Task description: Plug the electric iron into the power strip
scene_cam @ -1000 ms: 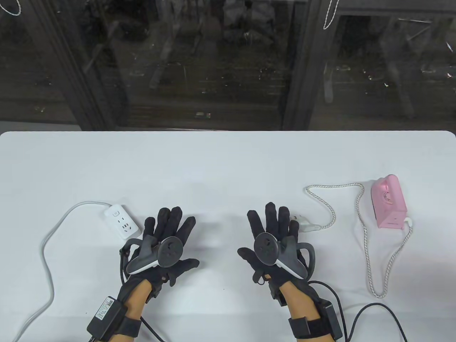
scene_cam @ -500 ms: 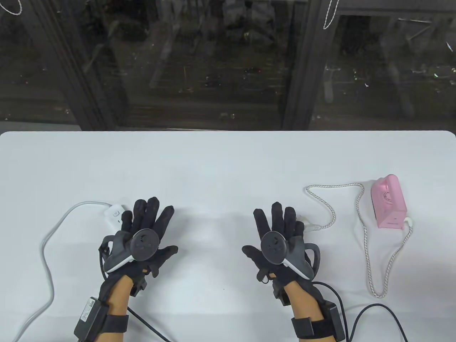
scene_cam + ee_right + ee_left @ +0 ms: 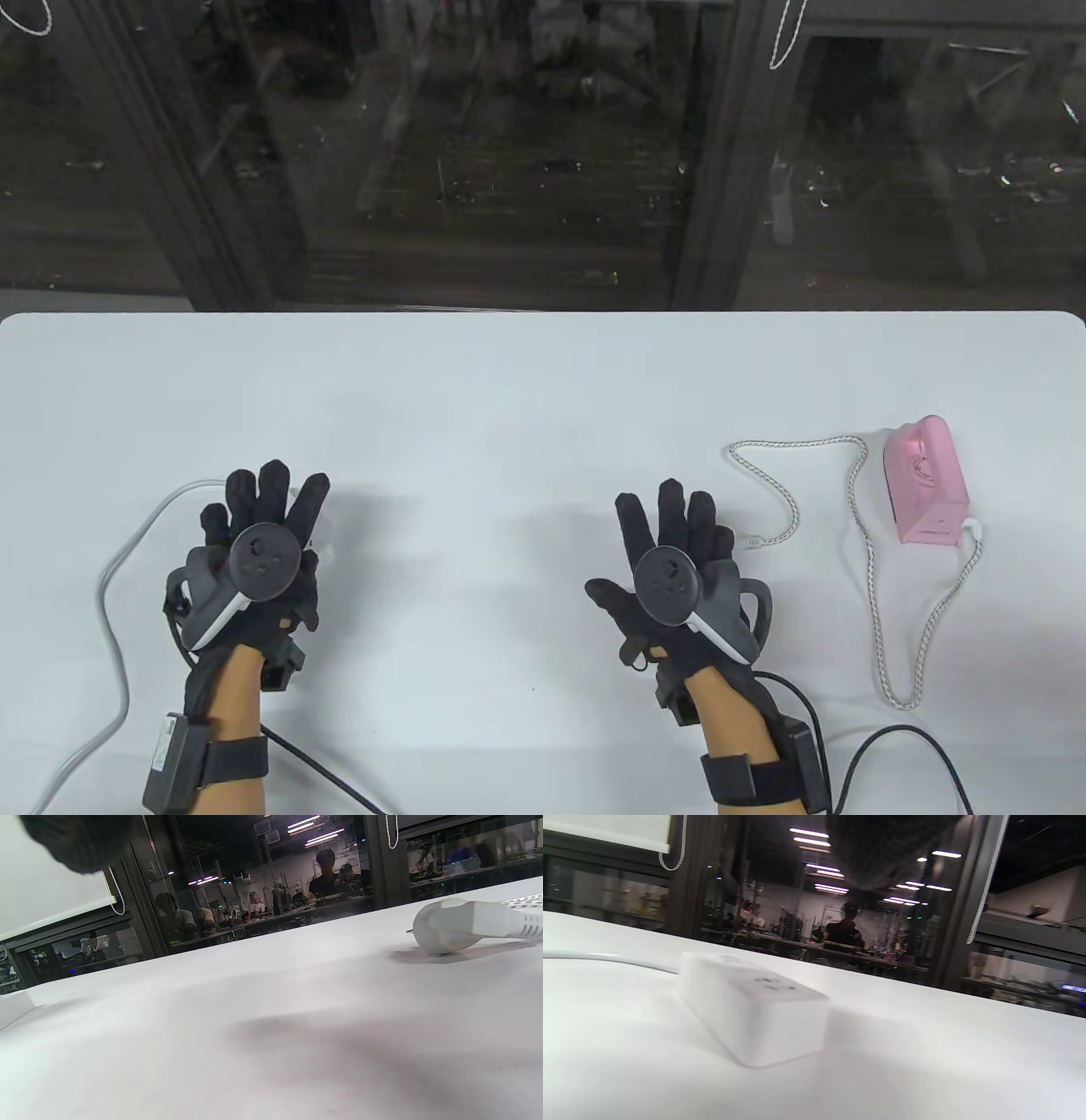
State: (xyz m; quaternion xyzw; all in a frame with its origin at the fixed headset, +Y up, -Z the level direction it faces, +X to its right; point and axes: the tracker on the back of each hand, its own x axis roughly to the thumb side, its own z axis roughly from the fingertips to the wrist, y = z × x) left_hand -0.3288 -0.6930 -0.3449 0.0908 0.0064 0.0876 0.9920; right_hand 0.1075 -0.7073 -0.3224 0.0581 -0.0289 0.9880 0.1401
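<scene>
No brand or writing can be read on any item; the label on the pack strapped to the left forearm is too small to make out, and the pink electric iron (image 3: 925, 481) shows only a round dial on its face. The left hand (image 3: 254, 552) hovers palm-down over the near-left part of the white worktop (image 3: 526, 399), fingers spread and extended, gripping nothing; in the table view it covers the power strip almost entirely. The left wrist view shows the power strip (image 3: 753, 1012) as a white block lying flat on the worktop, socket holes on its top face, its grey-white cable (image 3: 114, 611) running off to the left and curling towards the near edge. The hand seems to hang just above the strip rather than touch it, though the blur makes that uncertain. The right hand (image 3: 674, 577) is likewise flat and open, fingers splayed forward, holding nothing. The iron's white plug (image 3: 460, 925) lies on the worktop just under and beyond that hand's fingertips, untouched, and the braided cord (image 3: 865, 543) loops from it up and round to the iron, which stands upright well to the right of the hand.
</scene>
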